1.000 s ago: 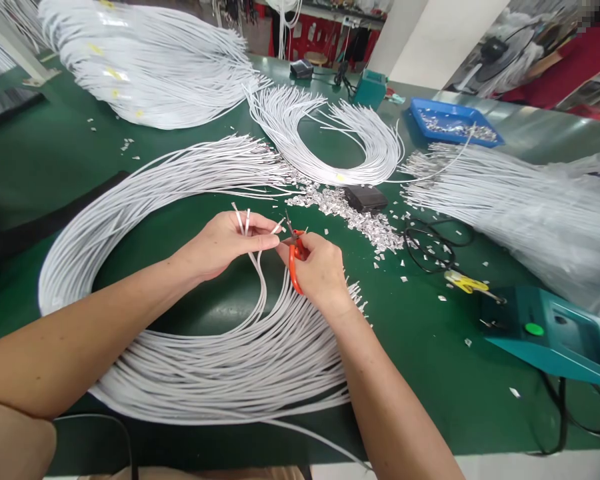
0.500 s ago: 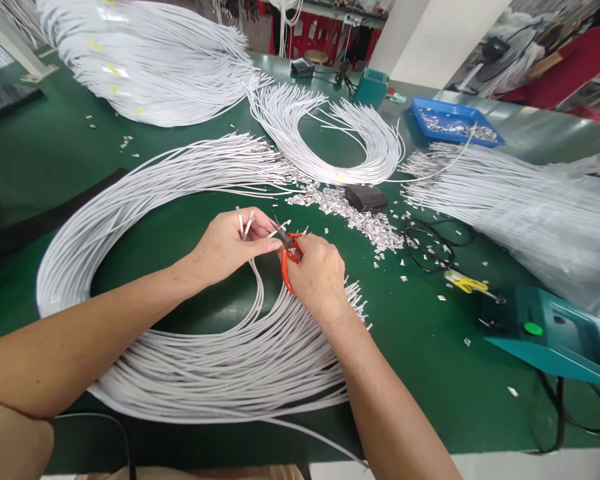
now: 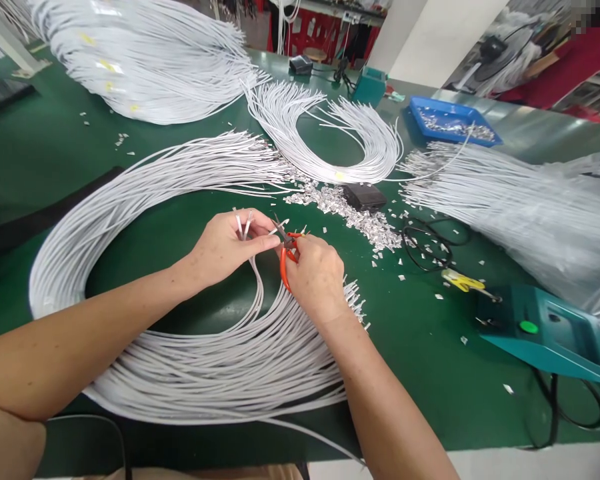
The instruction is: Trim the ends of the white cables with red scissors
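Observation:
My left hand [image 3: 230,245] is closed on a few white cables [image 3: 257,283], whose ends stick up between the fingers. One cable end points right toward the jaws of a pair of red-handled cutting pliers [image 3: 285,267]. Those pliers are gripped in my right hand [image 3: 316,272], with the left thumb close to the jaws. Whether the jaws touch the cable I cannot tell. Below and around both hands curves a large coil of white cables [image 3: 220,373], its near ends lying under my right wrist.
Small silvery-white scraps [image 3: 350,217] lie scattered beyond my hands beside a black block [image 3: 364,197]. To the right stand a teal machine [image 3: 545,333] and yellow-handled pliers [image 3: 463,280]. Further back are cable bundles [image 3: 145,60], a blue tray [image 3: 453,120] and a person's red sleeve [image 3: 560,67].
The view has shifted slightly, so everything sits a little further left. Both hands keep nearly the same pose, with the pliers still by the cable end.

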The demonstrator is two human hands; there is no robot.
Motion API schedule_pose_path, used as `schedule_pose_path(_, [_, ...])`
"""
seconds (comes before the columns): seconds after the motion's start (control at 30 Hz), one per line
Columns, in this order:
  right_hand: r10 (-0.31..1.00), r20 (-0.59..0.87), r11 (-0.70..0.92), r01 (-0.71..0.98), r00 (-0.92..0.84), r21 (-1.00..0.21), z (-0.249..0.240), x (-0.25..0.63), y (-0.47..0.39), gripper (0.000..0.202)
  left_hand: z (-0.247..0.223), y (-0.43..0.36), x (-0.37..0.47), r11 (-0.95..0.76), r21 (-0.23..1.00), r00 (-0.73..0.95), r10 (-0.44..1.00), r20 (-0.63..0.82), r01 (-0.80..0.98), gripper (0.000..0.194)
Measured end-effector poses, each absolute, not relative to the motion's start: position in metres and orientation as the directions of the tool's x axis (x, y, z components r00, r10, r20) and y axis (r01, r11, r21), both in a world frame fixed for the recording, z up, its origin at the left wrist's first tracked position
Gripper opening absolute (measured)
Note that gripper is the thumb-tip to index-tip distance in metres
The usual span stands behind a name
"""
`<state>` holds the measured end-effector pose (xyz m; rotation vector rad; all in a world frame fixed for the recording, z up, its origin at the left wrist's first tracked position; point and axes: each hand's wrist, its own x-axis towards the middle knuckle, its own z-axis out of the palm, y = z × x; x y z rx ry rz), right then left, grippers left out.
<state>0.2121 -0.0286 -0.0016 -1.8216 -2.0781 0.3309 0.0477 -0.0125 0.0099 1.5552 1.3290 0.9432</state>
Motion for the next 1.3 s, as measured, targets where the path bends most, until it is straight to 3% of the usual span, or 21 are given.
schedule_pose_path(0.3, [0.982,0.152,0.159,0.923,-0.112,-0.349,-0.007,0.213,-0.030,0.042,0.012,-0.014,0.047,-0.112,0.863,0.114,0.991,0.064,0.492,0.020])
schedule_pose_path(0.47, [0.992,0.099,0.113,0.859,-0.073,-0.500,-0.004,0.215,-0.026,0.036,0.009,-0.012,0.045,-0.102,0.871,0.127,0.991,0.046,0.480,0.020])
schedule_pose_path(0.53, [0.997,0.078,0.073,0.739,-0.028,-0.670,-0.001,0.218,-0.023,0.028,0.009,-0.010,0.045,-0.070,0.898,0.152,0.988,0.003,0.435,0.021])
schedule_pose_path(0.63, [0.996,0.094,0.084,0.390,0.007,-0.917,0.004,0.223,-0.018,0.017,0.010,-0.008,0.045,-0.039,0.924,0.224,0.973,-0.051,0.380,0.022])
schedule_pose_path(0.73, [0.986,0.139,0.151,0.133,-0.096,-0.980,0.008,0.226,-0.017,0.017,0.014,-0.008,0.046,-0.055,0.932,0.299,0.952,-0.059,0.358,0.019])
schedule_pose_path(0.83, [0.975,0.158,0.166,0.040,-0.159,-0.985,0.009,0.225,-0.018,0.013,0.016,-0.008,0.047,-0.063,0.937,0.339,0.939,-0.062,0.345,0.019])
schedule_pose_path(1.0, [0.991,0.100,0.101,0.011,-0.088,-0.995,0.005,0.222,-0.017,0.014,0.014,-0.008,0.046,0.003,0.959,0.326,0.940,-0.099,0.282,0.021])
schedule_pose_path(1.13, [0.997,0.081,0.080,0.090,0.009,-0.993,0.001,0.214,-0.021,0.017,0.010,-0.010,0.046,0.054,0.973,0.254,0.961,-0.111,0.224,0.024])
schedule_pose_path(1.3, [0.953,0.295,0.271,0.232,0.075,-0.934,0.001,0.200,-0.033,0.015,0.012,-0.011,0.046,-0.012,0.955,0.162,0.986,-0.037,0.295,0.021])
